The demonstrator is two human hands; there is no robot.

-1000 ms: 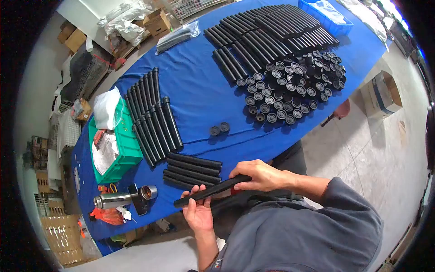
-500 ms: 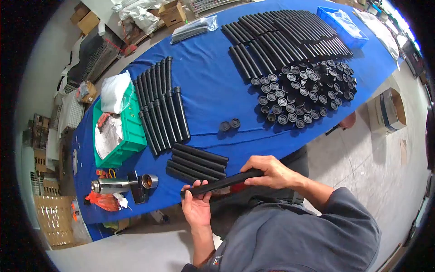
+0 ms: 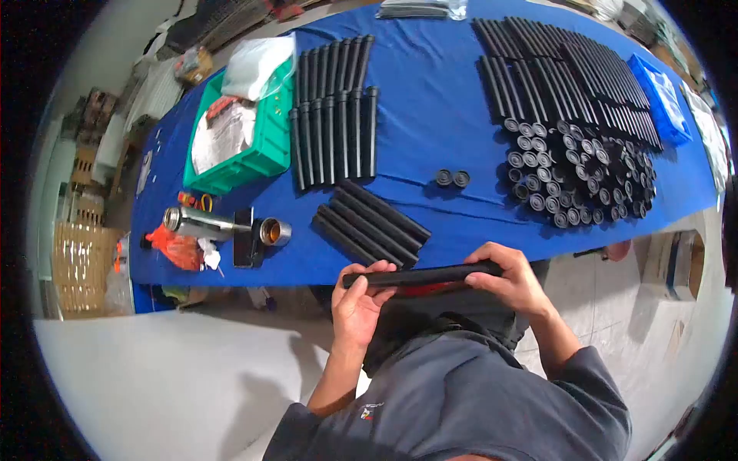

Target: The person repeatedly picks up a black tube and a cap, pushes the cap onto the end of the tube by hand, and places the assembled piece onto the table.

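1. While both hands work at the near edge of the blue table, they hold one black tube level between them, just off the table's edge and above the person's lap.
2. Left hand has its fingers curled around the tube's left end, thumb on top.
3. Right hand has its fingers closed over the tube's right end.
4. Something red shows just under the tube; what it is cannot be told.
5. Just beyond the tube, four loose tubes lie side by side on the cloth, at a slant.
6. Farther back, a row of capped tubes lies beside a green bin.
7. Two small caps sit apart near the table's middle.
8. At the right, a pile of caps touches a large stack of tubes.
9. Left of the loose tubes lies a metal cylinder.
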